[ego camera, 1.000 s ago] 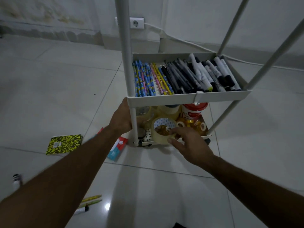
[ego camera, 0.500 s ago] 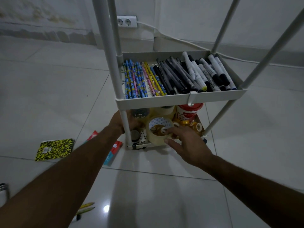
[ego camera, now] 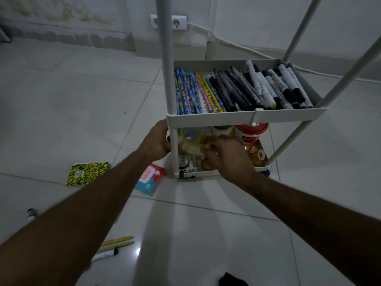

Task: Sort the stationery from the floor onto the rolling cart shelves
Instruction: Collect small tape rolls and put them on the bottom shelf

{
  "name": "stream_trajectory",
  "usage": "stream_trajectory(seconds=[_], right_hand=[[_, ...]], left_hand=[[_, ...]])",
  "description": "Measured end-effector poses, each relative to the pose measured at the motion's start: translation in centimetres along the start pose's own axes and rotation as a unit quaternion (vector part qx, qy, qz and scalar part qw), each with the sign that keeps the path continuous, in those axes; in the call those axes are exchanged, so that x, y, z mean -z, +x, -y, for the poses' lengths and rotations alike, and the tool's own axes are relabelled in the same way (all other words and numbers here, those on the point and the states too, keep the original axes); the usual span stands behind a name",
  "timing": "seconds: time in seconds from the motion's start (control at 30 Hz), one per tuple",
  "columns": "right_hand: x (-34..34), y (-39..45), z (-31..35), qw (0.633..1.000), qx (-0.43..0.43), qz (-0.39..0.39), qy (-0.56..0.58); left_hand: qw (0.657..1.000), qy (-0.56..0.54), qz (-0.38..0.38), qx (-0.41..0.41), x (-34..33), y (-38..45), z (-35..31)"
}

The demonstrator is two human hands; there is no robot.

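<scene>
The white rolling cart [ego camera: 226,118] stands on the tiled floor. Its middle shelf holds patterned pencils [ego camera: 189,93], dark pens [ego camera: 233,89] and white markers [ego camera: 278,85]. On the bottom shelf [ego camera: 202,173] are tape rolls [ego camera: 257,154] and a red-lidded tub [ego camera: 251,131]. My right hand [ego camera: 224,155] reaches under the middle shelf and pinches a large clear tape roll [ego camera: 191,148], which is blurred. My left hand [ego camera: 156,139] grips the cart's front left post [ego camera: 168,58] just below the middle shelf; its fingertips are hidden behind the post.
On the floor to the left lie a yellow-black notebook [ego camera: 87,173], a red and teal pack [ego camera: 151,178], two yellow pencils [ego camera: 117,241], a marker [ego camera: 105,254] and a small bottle [ego camera: 31,214]. A wall socket [ego camera: 175,22] and cable run behind the cart.
My right hand has pushed further in over the bottom shelf, and the large tape roll has shifted left toward the post. My left hand stays at the post.
</scene>
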State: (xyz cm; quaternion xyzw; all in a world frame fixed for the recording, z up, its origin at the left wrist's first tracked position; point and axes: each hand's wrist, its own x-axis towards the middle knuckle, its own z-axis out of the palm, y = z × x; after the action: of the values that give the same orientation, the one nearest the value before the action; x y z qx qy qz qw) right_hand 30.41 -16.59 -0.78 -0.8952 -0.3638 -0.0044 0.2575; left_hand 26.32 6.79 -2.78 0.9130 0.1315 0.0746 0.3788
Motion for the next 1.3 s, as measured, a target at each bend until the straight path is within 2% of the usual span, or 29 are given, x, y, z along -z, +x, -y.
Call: stream_trajectory(seconds=[0.23, 0.33, 0.43, 0.53, 0.7, 0.87, 1.03, 1.17, 1.3], right_hand=[[-1.5, 3.9, 2.0, 0.996, -0.055, 0.015, -0.064], [-2.2, 4.8, 2.1, 0.991, -0.056, 0.052, -0.114], [-2.5, 5.5, 2.2, 0.991, -0.082, 0.068, -0.079], [-2.6, 5.6, 2.5, 0.989, -0.086, 0.07, -0.093], [-2.1, 4.7, 2.9, 0.99, -0.069, 0.048, -0.113], [-2.1, 0.4, 5.0, 0.998, -0.025, -0.004, -0.053], [-3.6, -2.7, 7.7, 0.996, 0.038, 0.077, -0.022], [-6.4, -2.6, 9.9, 0.986, 0.108, 0.125, 0.027], [-10.9, -0.3, 11.0, 0.976, 0.101, 0.188, 0.041]], left_hand=[[0.999, -0.001, -0.03, 0.034, 1.4, -2.3, 2.2], [0.999, -0.002, -0.025, 0.032, 1.7, -2.9, 2.5], [0.999, 0.026, -0.028, 0.023, 2.0, -3.5, 2.4], [0.999, 0.038, -0.035, 0.019, 2.1, -3.9, 2.5], [0.999, 0.041, -0.029, 0.014, 2.4, -5.0, 2.6], [0.999, 0.046, -0.028, 0.0, 3.5, -8.3, 4.1], [0.997, 0.031, -0.066, 0.019, 4.8, -12.9, 6.4], [0.992, 0.032, -0.09, 0.082, 5.8, -16.0, 8.2], [0.985, 0.027, -0.108, 0.129, 7.2, -18.6, 10.6]])
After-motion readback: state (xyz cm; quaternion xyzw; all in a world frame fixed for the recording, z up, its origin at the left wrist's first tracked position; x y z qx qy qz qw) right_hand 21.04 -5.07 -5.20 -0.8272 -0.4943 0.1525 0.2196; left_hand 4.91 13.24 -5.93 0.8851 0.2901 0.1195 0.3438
